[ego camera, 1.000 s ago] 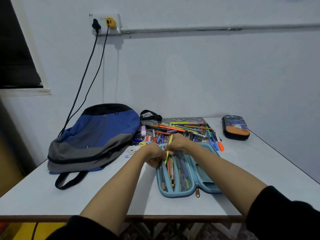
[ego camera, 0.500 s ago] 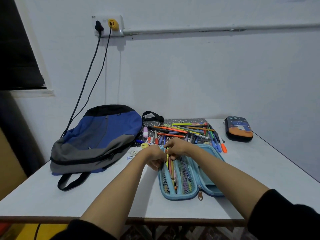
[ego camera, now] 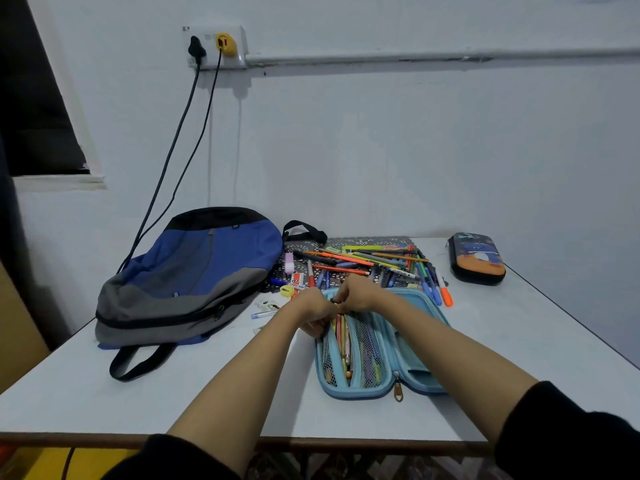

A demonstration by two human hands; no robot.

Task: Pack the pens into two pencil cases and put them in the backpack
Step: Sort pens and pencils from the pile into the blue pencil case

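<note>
The left hand [ego camera: 313, 311] grips the edge of the open blue pencil case [ego camera: 408, 344] on the table [ego camera: 526, 344] (the backpack [ego camera: 194, 271] lies to its left), and the right hand [ego camera: 356, 294] pinches a pen [ego camera: 334, 301] poking into its pocket.

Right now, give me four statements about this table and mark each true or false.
1. The light blue pencil case lies open on the table. True.
2. Loose pens lie heaped beyond it. True.
3. Both cases are already packed. False: the dark pencil case sits shut on the table, apart from the backpack.
4. Both hands rest on the backpack. False: the left hand and right hand are at the open case's far end.
</note>
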